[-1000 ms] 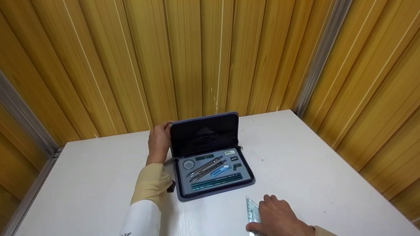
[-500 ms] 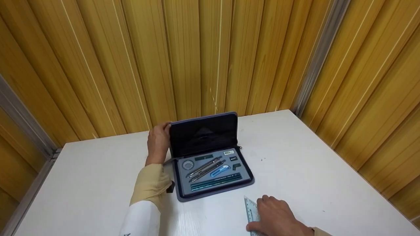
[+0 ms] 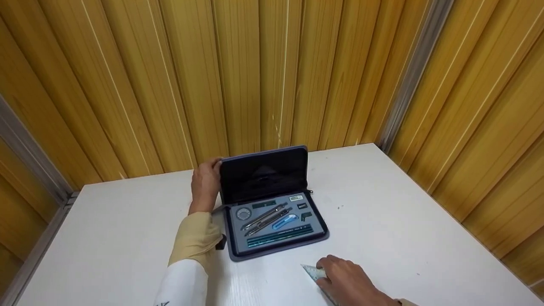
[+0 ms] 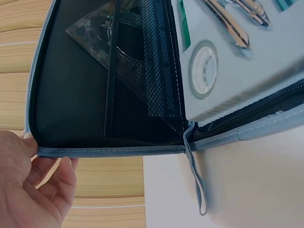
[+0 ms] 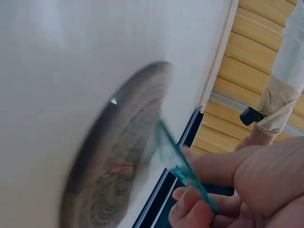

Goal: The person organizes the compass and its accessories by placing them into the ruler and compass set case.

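Observation:
A zipped drawing-set case (image 3: 280, 251) lies unfolded on the white table, its dark lid (image 3: 238, 180) propped upright. My left hand (image 3: 205, 187) grips the lid's left corner, thumb inside and fingers behind, as the left wrist view shows. A mesh pocket (image 4: 130, 61) in the lid holds a clear drafting piece (image 4: 90, 35). My right hand (image 3: 346, 278) pinches a clear set square (image 3: 313, 272) in front of the case, its point aimed left. In the right wrist view the set square's greenish edge (image 5: 183, 164) shows between thumb and fingers.
The case's grey insert carries two compasses (image 3: 267, 221), a blue cutter (image 3: 285, 221), green pencils (image 3: 280, 236), an eraser (image 3: 296, 198) and a round dial (image 3: 243, 213). A blurred grey oval (image 5: 118, 156) spans the right wrist view. Wood-patterned walls (image 3: 255, 76) stand behind.
My right hand has moved a little left and turned the set square, so its point now leans further left. The left hand and the case stay in place.

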Demonstrator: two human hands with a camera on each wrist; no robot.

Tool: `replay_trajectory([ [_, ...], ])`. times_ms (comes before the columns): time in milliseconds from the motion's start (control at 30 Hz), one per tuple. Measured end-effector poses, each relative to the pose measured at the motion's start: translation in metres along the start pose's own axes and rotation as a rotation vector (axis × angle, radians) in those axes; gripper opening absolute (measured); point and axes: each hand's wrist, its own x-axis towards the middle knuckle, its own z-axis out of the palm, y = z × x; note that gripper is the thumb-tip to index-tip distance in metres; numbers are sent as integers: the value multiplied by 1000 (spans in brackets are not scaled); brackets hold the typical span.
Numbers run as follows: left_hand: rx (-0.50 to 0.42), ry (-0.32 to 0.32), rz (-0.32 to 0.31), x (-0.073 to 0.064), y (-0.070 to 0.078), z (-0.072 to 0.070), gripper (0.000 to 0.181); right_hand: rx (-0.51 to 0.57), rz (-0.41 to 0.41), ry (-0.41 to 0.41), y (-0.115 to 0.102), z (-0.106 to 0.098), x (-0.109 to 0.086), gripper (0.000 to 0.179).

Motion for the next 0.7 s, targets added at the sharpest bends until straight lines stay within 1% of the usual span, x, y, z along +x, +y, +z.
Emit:
replay_trajectory([
  [67,4,2,1,0,0,0,30,68,-19,-10,-3,-4,1,17],
  [233,16,26,7,1,1,1,29,234,-34,-99,-12,-21,11,17],
  [300,17,31,7,1,1,2,29,299,-58,-124,-16,-31,16,18],
  [367,13,34,7,1,1,2,28,338,-115,-120,-21,-40,22,20],
  [467,5,36,8,2,1,4,28,337,-213,-82,-27,-54,32,27],
  [567,-3,40,7,2,1,4,27,288,-279,-30,-34,-67,43,34],
  [633,-7,40,4,1,1,4,27,272,-286,2,-38,-75,51,35],
  [700,-12,39,-2,0,1,4,27,261,-296,50,-41,-81,60,31],
])
